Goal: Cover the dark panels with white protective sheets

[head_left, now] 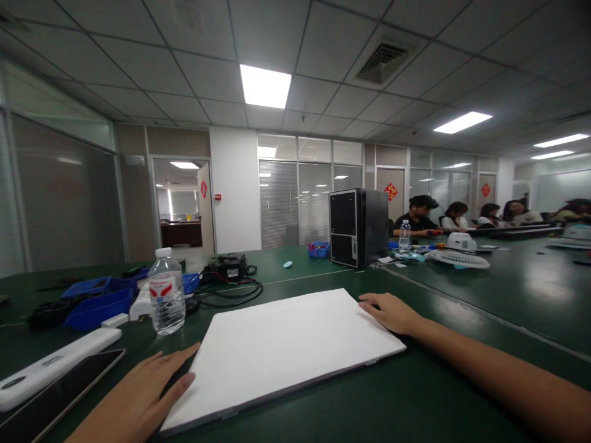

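Observation:
A large white rectangular panel [295,357] with a thin grey edge lies flat on the green table in front of me. My left hand [143,394] rests against its left side, fingers stretched out and the thumb apart at the near left edge. At the far right side, my right hand [390,311] lies with its fingertips on the panel's edge, fingers extended. Neither hand is wrapped around anything. The undersides of the fingers are partly hidden.
Left of the panel stand a water bottle [167,295], blue trays [99,301], a long white device [60,366] and a dark-screened phone [60,394]. Black cables and an adapter [229,267] lie behind. A computer tower [359,227] stands beyond; several people sit farther right.

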`<state>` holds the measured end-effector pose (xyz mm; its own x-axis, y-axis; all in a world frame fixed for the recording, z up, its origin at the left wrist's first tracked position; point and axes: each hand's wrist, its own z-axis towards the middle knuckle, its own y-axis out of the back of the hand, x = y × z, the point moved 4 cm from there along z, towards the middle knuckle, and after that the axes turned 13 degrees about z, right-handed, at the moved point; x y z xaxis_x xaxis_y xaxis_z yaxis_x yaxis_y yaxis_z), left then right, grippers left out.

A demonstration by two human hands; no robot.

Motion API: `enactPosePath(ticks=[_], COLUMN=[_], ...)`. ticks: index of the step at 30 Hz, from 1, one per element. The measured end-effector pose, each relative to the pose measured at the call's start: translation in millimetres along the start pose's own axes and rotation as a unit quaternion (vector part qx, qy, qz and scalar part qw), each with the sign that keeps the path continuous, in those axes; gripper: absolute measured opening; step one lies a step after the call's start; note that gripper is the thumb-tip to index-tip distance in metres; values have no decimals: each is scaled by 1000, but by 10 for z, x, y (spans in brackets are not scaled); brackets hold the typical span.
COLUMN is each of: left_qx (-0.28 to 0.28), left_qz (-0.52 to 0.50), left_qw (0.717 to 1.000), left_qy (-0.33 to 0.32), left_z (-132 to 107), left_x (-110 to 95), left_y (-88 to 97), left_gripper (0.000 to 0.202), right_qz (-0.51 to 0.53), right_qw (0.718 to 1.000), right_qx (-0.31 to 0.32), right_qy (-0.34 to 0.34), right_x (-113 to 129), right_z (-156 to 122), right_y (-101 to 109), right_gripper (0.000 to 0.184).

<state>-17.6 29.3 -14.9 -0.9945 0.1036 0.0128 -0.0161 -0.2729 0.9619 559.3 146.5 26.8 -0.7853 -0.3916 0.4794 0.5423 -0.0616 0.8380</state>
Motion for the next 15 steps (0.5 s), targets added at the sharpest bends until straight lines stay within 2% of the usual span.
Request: enactPosePath(ticks=[4, 7, 10, 13, 15], left_qx=[51, 37, 26, -11, -38], left_qz=[-25, -52, -119, -230, -277], left_qw=[997, 996, 991, 972, 959], left_qy=[-44, -60, -48, -37, -48], left_z=[-6, -21, -21, 21, 75], left_x=[-20, 22, 41, -36, -121], left_y=[-16, -12, 5, 77, 125], left_gripper=[65, 63, 62, 60, 63], right_qz=[69, 124, 184, 296, 396], right_qw=[997, 992, 982, 952, 912], right_qx=[0, -19, -38, -69, -86], right_qy=[33, 19, -4, -33, -63], right_x=[71, 38, -49, -156, -222], right_z=[-12, -11, 28, 93, 125], right_y=[-24, -27, -40, -65, -90], right_gripper=[59, 57, 54, 51, 51])
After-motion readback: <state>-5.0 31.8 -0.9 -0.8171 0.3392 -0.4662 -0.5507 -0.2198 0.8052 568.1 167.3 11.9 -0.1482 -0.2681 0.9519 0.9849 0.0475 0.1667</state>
